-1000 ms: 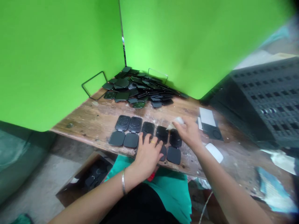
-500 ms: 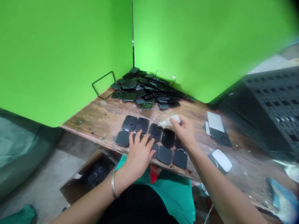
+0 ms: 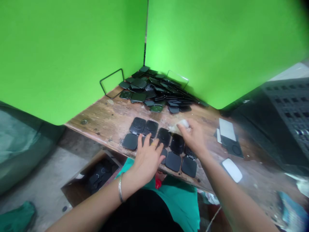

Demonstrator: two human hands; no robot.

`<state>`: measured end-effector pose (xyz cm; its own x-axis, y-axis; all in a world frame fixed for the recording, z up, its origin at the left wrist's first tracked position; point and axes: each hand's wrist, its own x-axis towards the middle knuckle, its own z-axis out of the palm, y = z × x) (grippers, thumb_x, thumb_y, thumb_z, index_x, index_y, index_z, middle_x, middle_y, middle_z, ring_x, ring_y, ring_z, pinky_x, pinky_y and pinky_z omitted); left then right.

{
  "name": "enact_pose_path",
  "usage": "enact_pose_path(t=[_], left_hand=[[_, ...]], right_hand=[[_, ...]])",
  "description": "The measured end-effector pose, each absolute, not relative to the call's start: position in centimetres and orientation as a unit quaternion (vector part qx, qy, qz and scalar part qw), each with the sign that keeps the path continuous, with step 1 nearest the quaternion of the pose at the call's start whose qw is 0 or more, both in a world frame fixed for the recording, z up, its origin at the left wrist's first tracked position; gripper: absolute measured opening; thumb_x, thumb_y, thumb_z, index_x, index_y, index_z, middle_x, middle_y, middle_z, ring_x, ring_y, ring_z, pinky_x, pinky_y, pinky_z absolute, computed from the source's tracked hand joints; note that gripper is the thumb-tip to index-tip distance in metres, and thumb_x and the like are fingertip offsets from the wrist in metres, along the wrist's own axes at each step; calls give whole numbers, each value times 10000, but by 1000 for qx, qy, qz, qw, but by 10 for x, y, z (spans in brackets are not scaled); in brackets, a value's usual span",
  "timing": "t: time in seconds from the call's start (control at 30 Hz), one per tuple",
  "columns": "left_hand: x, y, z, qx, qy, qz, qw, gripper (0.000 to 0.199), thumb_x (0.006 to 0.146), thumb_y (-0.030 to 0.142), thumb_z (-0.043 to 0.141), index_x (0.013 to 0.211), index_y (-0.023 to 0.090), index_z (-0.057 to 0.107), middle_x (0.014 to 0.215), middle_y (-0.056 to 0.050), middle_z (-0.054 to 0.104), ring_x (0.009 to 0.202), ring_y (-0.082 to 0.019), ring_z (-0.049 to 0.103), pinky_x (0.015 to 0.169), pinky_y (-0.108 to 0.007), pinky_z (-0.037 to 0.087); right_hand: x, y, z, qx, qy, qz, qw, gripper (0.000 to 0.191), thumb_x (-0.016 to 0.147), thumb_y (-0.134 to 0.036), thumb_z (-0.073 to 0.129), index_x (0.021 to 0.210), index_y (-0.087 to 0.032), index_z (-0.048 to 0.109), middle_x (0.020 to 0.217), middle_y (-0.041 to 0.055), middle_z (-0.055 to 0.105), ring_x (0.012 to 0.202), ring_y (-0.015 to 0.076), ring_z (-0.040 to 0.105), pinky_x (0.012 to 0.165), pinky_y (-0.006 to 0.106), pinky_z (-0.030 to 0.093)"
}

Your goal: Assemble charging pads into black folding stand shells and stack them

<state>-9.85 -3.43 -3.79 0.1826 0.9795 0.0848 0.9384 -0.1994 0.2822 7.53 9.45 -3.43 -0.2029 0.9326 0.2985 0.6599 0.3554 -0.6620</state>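
Several black hinged square cases [image 3: 138,125] lie unfolded in a row on the wooden table [image 3: 103,117], each with a ridged half at the back and a smooth half at the front. My left hand [image 3: 147,159] rests over the cases in the middle, fingers spread, hiding parts of them. In my right hand [image 3: 191,135] is a small white squeeze bottle [image 3: 182,125], tilted with its narrow tip pointing left. That tip is close to the ridged half of a middle case [image 3: 164,137]; whether it touches I cannot tell.
A heap of dark square plates [image 3: 154,91] fills the back corner against the green panels [image 3: 72,58]. On the right lie white and grey cards [image 3: 227,129] and a white rounded plate [image 3: 232,170]. A cardboard box [image 3: 79,183] with black pieces stands below the left edge.
The camera view has shifted slightly, moving the table's contents right in the picture. My right hand still holds the bottle near the same case, and my left hand stays over the middle cases.
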Motion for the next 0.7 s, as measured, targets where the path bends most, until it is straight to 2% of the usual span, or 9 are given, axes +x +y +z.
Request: enact_pose_path(t=[0.1, 0.23, 0.43, 0.7], left_hand=[[-98, -33, -37, 766, 627, 118, 82, 372, 912, 377, 615, 1235, 196, 657, 1302, -93, 633, 1324, -415, 420, 1122, -688, 226], [-98, -31, -35, 769, 624, 113, 80, 376, 908, 389, 623, 1227, 194, 664, 1282, -104, 641, 1318, -407, 430, 1122, -682, 224], [-98, -30, -33, 770, 624, 107, 81, 383, 905, 388, 629, 1226, 182, 664, 1283, -106, 642, 1320, -410, 427, 1125, -685, 220], [-98, -31, -35, 771, 621, 119, 78, 355, 902, 378, 632, 1203, 195, 670, 1254, -104, 651, 1298, -403, 446, 1126, -681, 215]], right_hand=[[80, 86, -27, -511, -783, 167, 313, 241, 840, -405, 562, 701, -212, 523, 695, 31, 544, 730, 225, 500, 660, 329, 340], [76, 74, -22, -492, -797, 196, 289, 223, 862, -379, 565, 718, -211, 540, 698, 25, 544, 716, 216, 507, 659, 324, 344], [52, 76, -25, -464, -796, 247, 301, 166, 871, -351, 553, 799, -203, 575, 791, 46, 592, 779, 223, 539, 704, 327, 383], [50, 102, -30, -473, -802, 165, 325, 199, 846, -379, 531, 720, -226, 512, 740, 47, 571, 770, 234, 496, 707, 343, 366]])
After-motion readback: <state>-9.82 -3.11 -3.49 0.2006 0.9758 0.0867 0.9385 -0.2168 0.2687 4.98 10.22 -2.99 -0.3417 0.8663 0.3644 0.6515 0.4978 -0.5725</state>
